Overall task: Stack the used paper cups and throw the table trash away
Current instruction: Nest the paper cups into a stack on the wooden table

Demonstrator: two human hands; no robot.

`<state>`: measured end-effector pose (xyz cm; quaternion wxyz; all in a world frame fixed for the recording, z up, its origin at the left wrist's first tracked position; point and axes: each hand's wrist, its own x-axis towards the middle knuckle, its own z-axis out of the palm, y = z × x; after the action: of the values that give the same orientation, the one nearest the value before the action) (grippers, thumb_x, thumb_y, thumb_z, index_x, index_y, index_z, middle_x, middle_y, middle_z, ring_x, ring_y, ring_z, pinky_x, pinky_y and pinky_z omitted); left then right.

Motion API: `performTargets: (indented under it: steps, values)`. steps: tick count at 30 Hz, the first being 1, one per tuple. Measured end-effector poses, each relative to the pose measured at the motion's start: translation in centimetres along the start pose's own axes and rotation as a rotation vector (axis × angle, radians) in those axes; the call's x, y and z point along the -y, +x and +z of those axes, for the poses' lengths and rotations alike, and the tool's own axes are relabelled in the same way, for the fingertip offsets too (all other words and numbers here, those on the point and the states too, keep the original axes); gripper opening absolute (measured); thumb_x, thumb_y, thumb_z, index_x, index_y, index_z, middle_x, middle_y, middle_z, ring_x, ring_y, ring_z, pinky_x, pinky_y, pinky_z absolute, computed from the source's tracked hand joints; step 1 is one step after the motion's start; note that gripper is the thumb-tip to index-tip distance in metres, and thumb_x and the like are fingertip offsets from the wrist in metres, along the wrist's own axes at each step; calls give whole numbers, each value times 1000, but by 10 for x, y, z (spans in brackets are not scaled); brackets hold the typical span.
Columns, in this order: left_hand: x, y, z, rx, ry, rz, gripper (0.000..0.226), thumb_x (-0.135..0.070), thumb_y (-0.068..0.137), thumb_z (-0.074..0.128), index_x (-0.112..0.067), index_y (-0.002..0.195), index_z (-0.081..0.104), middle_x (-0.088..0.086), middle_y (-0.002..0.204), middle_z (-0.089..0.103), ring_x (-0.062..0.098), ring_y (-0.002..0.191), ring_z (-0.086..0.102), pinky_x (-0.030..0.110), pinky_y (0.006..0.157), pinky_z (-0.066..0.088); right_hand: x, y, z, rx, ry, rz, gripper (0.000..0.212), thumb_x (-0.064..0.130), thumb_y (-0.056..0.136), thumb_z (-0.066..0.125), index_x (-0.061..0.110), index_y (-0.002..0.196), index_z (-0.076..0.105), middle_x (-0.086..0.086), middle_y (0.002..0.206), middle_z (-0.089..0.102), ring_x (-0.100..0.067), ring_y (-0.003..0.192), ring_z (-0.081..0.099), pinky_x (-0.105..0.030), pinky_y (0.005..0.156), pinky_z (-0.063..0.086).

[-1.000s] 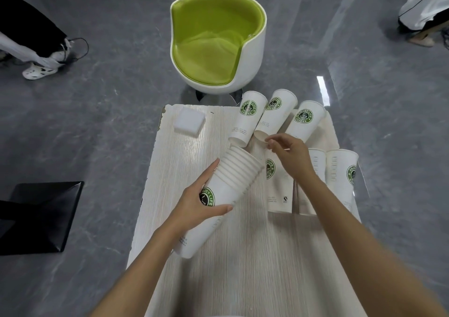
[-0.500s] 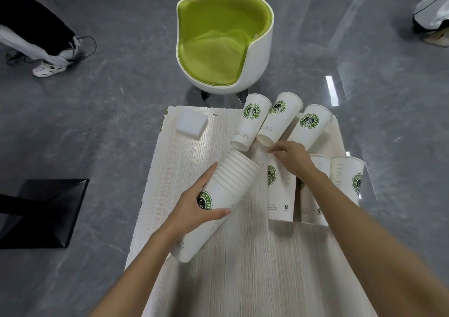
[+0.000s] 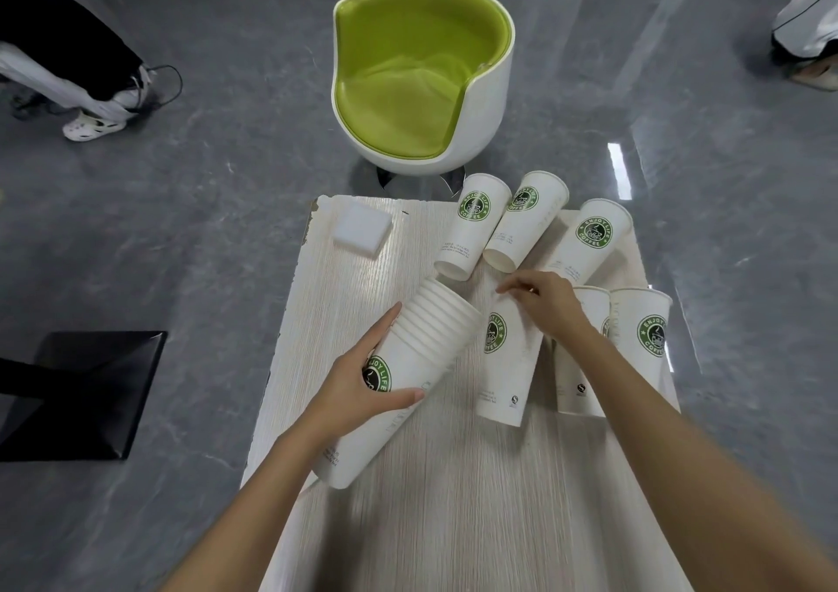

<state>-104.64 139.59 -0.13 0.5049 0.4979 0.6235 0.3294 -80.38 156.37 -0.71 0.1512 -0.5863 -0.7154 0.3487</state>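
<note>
Grey glossy floor (image 3: 217,237) surrounds a pale wood-grain table (image 3: 453,514) in the lower middle of the frame. At the centre I see the left hand (image 3: 362,385) gripping a tilted stack of nested paper cups (image 3: 421,342), thumb and fingers wrapped round it. The right hand (image 3: 546,305) rests on the rim of a single cup (image 3: 505,364) lying beside the stack, fingers bent (I cannot tell if they pinch it). Five more loose cups (image 3: 476,228) lie toward the upper right. A white foam square (image 3: 362,228) sits upper left on the table, and a green chair (image 3: 421,74) stands above it.
</note>
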Motion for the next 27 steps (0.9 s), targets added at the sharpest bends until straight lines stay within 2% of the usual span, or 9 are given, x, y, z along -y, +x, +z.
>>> performTargets:
  steps: [4,7,12,14,16,17,20,25,27]
  values:
    - [3,-4,-2,-1,4,2,101,-21,72,86,-47,148,26,-53,132,35,-26,120,38,-5,89,33,6,-8,-1,-25,37,-10,20,9,91,57,20,89,73,9,80,62,3,64,47,-3,62,34]
    - [5,-6,-5,-3,1,4,101,-22,71,87,-47,148,26,-48,136,35,-22,124,38,-3,93,33,12,-14,-3,-52,77,-11,20,8,91,57,18,91,74,20,73,58,6,63,48,-3,63,35]
    - [8,-11,-11,-14,7,16,102,-23,71,87,-45,149,26,-37,145,35,-19,129,35,-3,96,31,26,-19,-13,-119,177,-40,22,4,91,55,17,90,73,15,82,64,13,69,54,-1,66,36]
    - [9,-13,-14,-17,15,21,102,-24,71,87,-45,149,26,-38,145,35,-18,131,34,-3,97,30,31,-21,-19,-168,235,-49,24,4,91,54,20,88,72,12,85,67,7,72,57,-9,70,41]
    - [11,-15,-18,-17,23,25,102,-25,70,87,-45,149,27,-42,144,34,-18,132,32,-3,98,29,34,-22,-25,-224,283,-69,26,3,91,53,21,87,72,6,90,69,-10,84,62,-26,80,47]
    - [12,-16,-20,-16,28,25,102,-24,70,88,-45,149,27,-42,144,33,-18,132,32,-2,99,28,35,-23,-28,-248,298,-81,27,3,90,53,22,88,71,5,91,70,-15,88,63,-30,83,47]
    - [15,-21,-26,-15,46,27,101,-21,70,88,-44,148,28,-43,142,34,-19,132,32,-3,99,27,38,-24,-35,-306,329,-108,29,1,90,51,22,90,71,2,91,71,-17,90,63,-30,85,47]
    - [19,-27,-34,-18,68,17,100,-18,70,88,-45,147,30,-46,139,36,-22,129,33,-5,95,26,43,-28,-44,-430,365,-135,29,1,90,50,20,92,71,3,96,71,-5,86,61,-22,83,46]
    - [20,-29,-36,-8,76,15,101,-20,69,88,-46,147,30,-45,140,36,-21,129,33,-5,94,27,43,-27,-47,-480,373,-153,28,3,90,50,22,93,70,6,94,70,-10,89,62,-26,84,46]
